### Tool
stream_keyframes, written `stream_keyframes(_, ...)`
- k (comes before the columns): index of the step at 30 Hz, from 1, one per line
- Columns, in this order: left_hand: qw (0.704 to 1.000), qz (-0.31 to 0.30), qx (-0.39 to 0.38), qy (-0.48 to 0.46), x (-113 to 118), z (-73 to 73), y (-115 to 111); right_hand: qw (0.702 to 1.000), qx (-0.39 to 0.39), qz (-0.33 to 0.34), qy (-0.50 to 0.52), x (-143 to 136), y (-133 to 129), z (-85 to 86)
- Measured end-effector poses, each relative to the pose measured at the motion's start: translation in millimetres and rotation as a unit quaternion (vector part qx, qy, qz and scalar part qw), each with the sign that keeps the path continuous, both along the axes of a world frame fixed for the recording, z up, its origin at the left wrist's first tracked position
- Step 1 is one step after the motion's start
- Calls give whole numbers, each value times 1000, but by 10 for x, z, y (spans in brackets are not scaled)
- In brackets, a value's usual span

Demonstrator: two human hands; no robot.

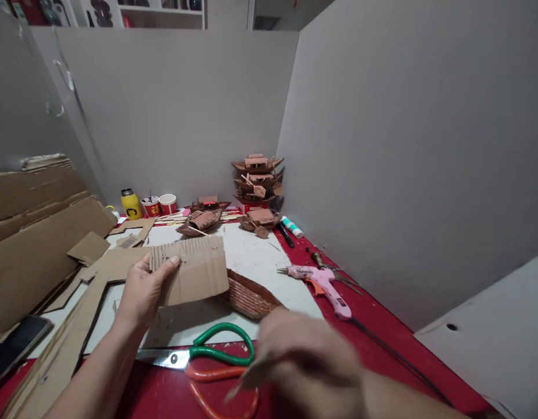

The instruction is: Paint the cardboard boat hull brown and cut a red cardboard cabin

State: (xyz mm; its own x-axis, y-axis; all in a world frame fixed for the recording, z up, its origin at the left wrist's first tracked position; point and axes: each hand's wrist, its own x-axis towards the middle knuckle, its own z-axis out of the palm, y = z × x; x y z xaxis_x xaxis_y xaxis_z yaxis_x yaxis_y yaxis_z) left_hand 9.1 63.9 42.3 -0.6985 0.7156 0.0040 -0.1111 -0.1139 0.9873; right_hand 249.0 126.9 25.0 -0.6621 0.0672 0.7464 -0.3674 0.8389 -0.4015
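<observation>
My left hand grips a rectangular piece of corrugated cardboard by its left side, thumb on top. Along the upper part of this piece the ridges lie bare; the lower part is smooth. My right hand, blurred by motion, is closed at the front with a thin brown torn strip of cardboard paper sticking out from its fingers. Below and between the hands lie scissors with one green and one orange handle. Behind the held piece rests a brown model boat hull, partly hidden.
A pink glue gun lies on the red tabletop at right, its cord running forward. Stacked model boats stand at the back. Cardboard sheets lean at left, near a phone. Paper cups and a yellow bottle stand behind.
</observation>
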Motion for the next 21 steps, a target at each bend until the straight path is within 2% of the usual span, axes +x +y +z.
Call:
stream_keyframes(1, 1000, 2, 5, -4, 8, 16, -8, 991, 29, 106, -82, -66, -55, 38)
stream_keyframes(3, 1000, 3, 7, -11, 27, 45, -21, 974, 74, 176, -121, -158, -123, 85)
stream_keyframes(4, 1000, 1, 3, -15, 36, 54, -28, 972, 81, 178, -133, -178, -130, 94)
stream_keyframes(6, 1000, -22, -1, -20, 55, 61, -41, 985, 45, 124, -114, -176, -100, 98)
stream_keyframes(8, 998, -62, -6, -21, 81, 54, -55, 997, -18, 41, -55, -149, -32, 104)
stream_keyframes(11, 992, -121, -25, -19, 155, 30, -72, 995, -62, -55, 46, -138, 74, 120)
stream_keyframes(16, 978, -196, -72, -11, 357, -39, -72, 987, -37, -140, 76, -214, 179, 79)
stream_keyframes(21, 959, -266, -96, -27, 491, -134, -76, 985, 13, -165, 58, -257, 229, 1)
